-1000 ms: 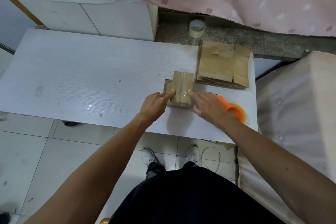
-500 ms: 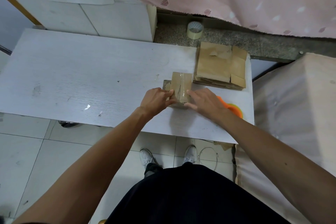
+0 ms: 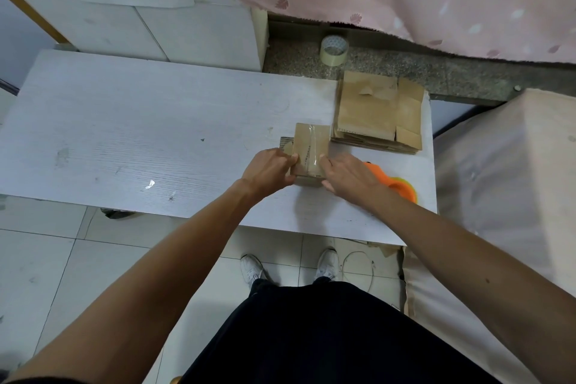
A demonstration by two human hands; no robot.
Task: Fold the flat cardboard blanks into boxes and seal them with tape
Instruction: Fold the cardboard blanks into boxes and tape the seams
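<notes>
Steady the small brown corrugated box [image 3: 301, 142], standing on the white table [image 3: 156, 134] beside the stack of flat blanks [image 3: 378, 112], with the left hand [image 3: 268, 170] curled round its left side, and rub the glossy clear tape [image 3: 314, 150] flat (judged: no bubbles) with the straight fingers of the right hand [image 3: 349, 178]

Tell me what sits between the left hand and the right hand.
The small taped box, on the white table; the left hand grips it, the right hand touches it. Head view.
</notes>
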